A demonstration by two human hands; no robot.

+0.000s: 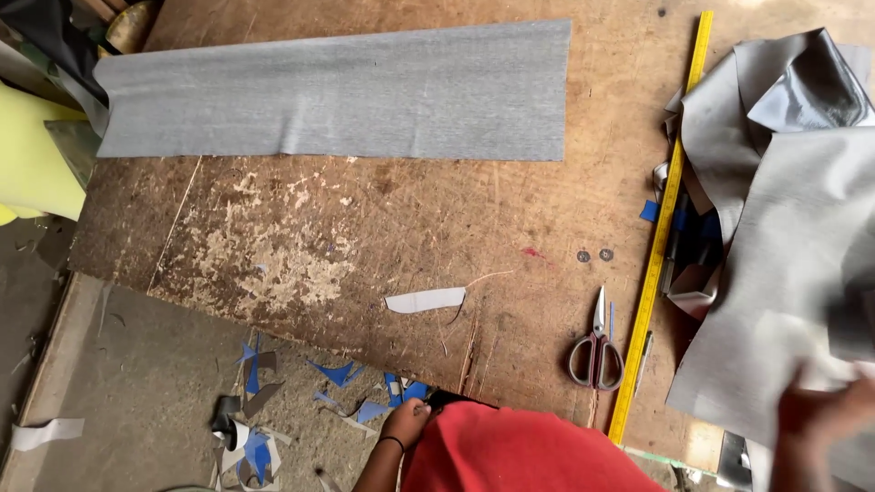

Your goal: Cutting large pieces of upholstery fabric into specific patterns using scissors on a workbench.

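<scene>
My right hand (823, 412) is blurred at the lower right and grips the edge of a large grey sheet (784, 273), which drapes over the table's right side. Just below the table's near edge, my left hand (406, 423) hangs with curled fingers and a black band on the wrist; nothing shows in it. A long grey strip (337, 91) lies flat across the far part of the worn wooden table (365, 228). Scissors with grey-red handles (597, 351) lie next to a yellow ruler (663, 223), between my two hands.
Crumpled shiny grey material (784, 87) is piled at the far right. A small white offcut (425, 300) lies mid-table. Blue and grey scraps (337, 372) litter the floor below the table edge. A yellow object (32, 164) stands at the left.
</scene>
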